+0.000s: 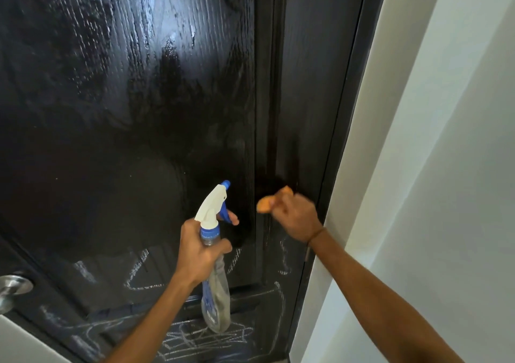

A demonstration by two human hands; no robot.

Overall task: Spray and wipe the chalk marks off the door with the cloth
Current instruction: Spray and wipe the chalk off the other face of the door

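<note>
Door: dark wood-grain door (117, 117), upper panel wet and glossy, streaked where it meets the frame edge.
Chalk marks: white chalk marks (195, 334) across the door's lower panel and up its right stile, near the bottom edge.
Left hand: your left hand (199, 251) grips the neck of the spray bottle (216, 287), fingers wrapped round it, one fingertip on the blue trigger; nozzle points up at the door.
Right hand: your right hand (295, 215) is blurred, fingers bunched tight on the orange cloth (269, 202), pressed at the door's right stile.
Knob: silver door knob (14, 286) at the door's left edge.
Wall: white wall (432, 167) right of the frame.
</note>
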